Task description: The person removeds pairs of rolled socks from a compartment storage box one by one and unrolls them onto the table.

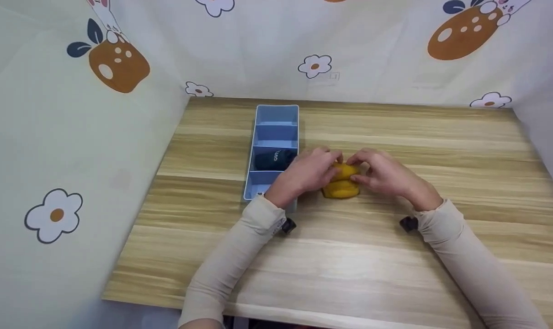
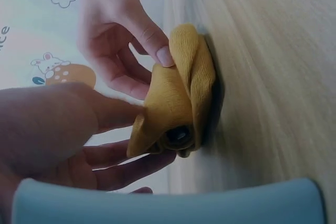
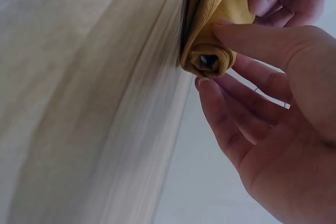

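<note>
A mustard-yellow ribbed sock [image 1: 342, 189] lies partly rolled up on the table, right of the blue box. My left hand [image 1: 307, 170] pinches the left end of the roll between thumb and fingers. At the other end, my right hand [image 1: 386, 174] grips the roll, thumb on the near side and fingertips behind it. In the left wrist view a loose fold of the sock [image 2: 193, 72] stands along the roll on the table side. The right wrist view shows the coiled layers of the sock [image 3: 229, 56] end-on, with a small dark hollow inside.
Left of the hands stands a light blue divided box [image 1: 277, 122] with several compartments in a row. One compartment holds a dark rolled sock [image 1: 268, 160] with pale lettering. The wood-grain table [image 1: 349, 260] meets patterned cloth walls [image 1: 258, 59] at the back and sides.
</note>
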Demonstrator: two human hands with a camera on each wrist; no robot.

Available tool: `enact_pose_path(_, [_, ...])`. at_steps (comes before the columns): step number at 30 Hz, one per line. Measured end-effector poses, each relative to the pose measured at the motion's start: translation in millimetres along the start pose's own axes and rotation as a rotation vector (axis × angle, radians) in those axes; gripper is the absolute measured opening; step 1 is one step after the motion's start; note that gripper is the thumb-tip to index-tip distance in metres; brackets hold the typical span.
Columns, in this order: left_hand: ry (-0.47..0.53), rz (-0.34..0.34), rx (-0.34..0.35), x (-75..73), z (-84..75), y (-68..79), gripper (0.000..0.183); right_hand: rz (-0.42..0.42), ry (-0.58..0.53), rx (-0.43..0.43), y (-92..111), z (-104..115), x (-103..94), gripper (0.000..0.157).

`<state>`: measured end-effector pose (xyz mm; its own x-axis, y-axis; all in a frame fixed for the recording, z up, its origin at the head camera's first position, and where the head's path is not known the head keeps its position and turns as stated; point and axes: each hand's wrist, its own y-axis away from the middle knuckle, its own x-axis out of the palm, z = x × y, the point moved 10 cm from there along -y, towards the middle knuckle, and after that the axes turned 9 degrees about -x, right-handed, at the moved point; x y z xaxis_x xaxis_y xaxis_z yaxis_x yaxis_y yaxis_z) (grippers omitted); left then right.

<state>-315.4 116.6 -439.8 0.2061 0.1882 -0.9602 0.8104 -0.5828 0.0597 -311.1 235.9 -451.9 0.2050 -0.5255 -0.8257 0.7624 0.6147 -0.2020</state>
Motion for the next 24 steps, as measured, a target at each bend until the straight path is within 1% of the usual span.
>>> enact_pose_path(2, [0.007, 0.007, 0.006, 0.2, -0.1, 0.4, 0.039, -0.001, -0.002, -0.002, 0.2, -0.7, 0.3, 0.029])
enact_pose_path(5, [-0.008, 0.011, -0.002, 1.4, 0.9, 0.0, 0.045, -0.009, -0.015, -0.007, 0.6, -2.0, 0.3, 0.03])
enact_pose_path(8, [-0.036, -0.006, -0.014, 1.6, 1.5, -1.7, 0.04, -0.023, -0.033, -0.018, 0.9, -2.3, -0.2, 0.029])
enact_pose_path(11, [-0.064, -0.033, -0.029, -0.1, 1.3, -3.9, 0.035, -0.031, -0.038, -0.016, 0.5, -2.7, -0.5, 0.023])
enact_pose_path(13, [-0.085, -0.045, -0.037, -0.8, 0.3, -5.5, 0.034, -0.031, -0.02, -0.008, -0.5, -2.7, -0.9, 0.021])
enact_pose_path(18, [-0.109, -0.043, -0.055, -1.5, -3.7, -7.8, 0.035, -0.029, 0.037, 0.004, -3.9, -1.0, -2.9, 0.024])
enact_pose_path(20, [-0.117, -0.045, -0.052, -2.1, -5.7, -8.5, 0.035, -0.037, 0.038, 0.009, -4.6, -0.9, -3.7, 0.024])
enact_pose_path(24, [-0.1, -0.048, -0.045, -3.4, -6.0, -10.7, 0.029, -0.06, 0.027, 0.006, -5.7, -0.9, -5.5, 0.018])
